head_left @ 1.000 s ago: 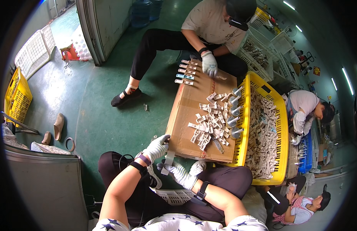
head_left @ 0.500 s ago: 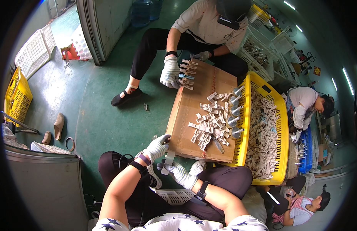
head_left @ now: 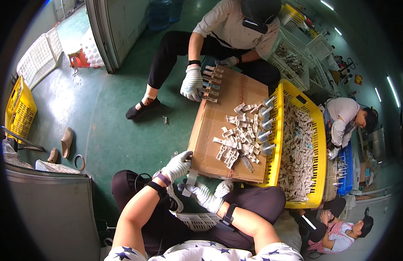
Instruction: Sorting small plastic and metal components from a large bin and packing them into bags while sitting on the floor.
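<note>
Head view: right hand (head_left: 205, 196) gloved, fingers closed on the lower end of a pale strip (head_left: 192, 177), just off the near left corner of a box (head_left: 205, 135). Left hand (head_left: 177, 166) gloved too, curled against that corner near the strip's upper end; any grip impossible to tell. Loose clips (head_left: 224, 142) heaped on the box, near metal cups (head_left: 267, 148) and a yellow crate (head_left: 275, 165) holding many more. Farther off, a clip row (head_left: 213, 80) along the box's left edge, a co-worker's glove (head_left: 192, 83) at its near end.
</note>
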Action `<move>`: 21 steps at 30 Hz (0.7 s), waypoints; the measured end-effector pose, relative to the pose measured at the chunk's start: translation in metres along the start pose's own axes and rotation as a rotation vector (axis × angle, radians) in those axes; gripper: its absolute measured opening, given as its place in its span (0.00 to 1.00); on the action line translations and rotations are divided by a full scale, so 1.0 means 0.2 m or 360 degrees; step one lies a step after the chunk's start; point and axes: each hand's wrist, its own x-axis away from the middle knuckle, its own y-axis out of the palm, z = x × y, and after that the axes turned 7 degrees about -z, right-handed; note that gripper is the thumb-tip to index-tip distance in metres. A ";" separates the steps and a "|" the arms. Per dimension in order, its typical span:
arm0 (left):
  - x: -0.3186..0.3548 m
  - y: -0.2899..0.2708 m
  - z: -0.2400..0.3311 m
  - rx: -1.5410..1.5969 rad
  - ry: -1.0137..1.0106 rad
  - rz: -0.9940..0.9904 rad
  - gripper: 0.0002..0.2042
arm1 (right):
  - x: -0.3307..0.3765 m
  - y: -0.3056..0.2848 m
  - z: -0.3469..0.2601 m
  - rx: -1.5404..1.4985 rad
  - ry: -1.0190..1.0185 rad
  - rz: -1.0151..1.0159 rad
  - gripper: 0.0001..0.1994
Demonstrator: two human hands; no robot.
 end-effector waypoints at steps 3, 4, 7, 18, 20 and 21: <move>-0.02 0.00 -0.08 -0.0012 0.0047 0.0003 0.22 | 0.00 0.00 0.01 -0.0001 0.0034 0.0047 0.12; -0.03 -0.01 -0.12 -0.0017 0.0048 -0.0002 0.22 | -0.01 0.01 0.01 -0.0033 0.0024 0.0071 0.12; -0.05 -0.02 -0.19 -0.0008 0.0102 -0.0021 0.22 | 0.01 0.00 0.02 -0.0164 -0.0036 0.0048 0.11; 0.19 -0.04 -0.17 -0.0011 0.0339 -0.0125 0.17 | 0.08 0.10 0.05 -0.0501 -0.0177 0.0398 0.13; 0.23 -0.06 -0.24 -0.0117 0.0589 -0.0264 0.23 | 0.10 0.16 0.06 -0.0495 -0.0196 0.0376 0.13; 0.24 -0.06 -0.21 -0.0139 0.0593 -0.0276 0.23 | 0.12 0.15 0.06 -0.0477 -0.0218 0.0389 0.13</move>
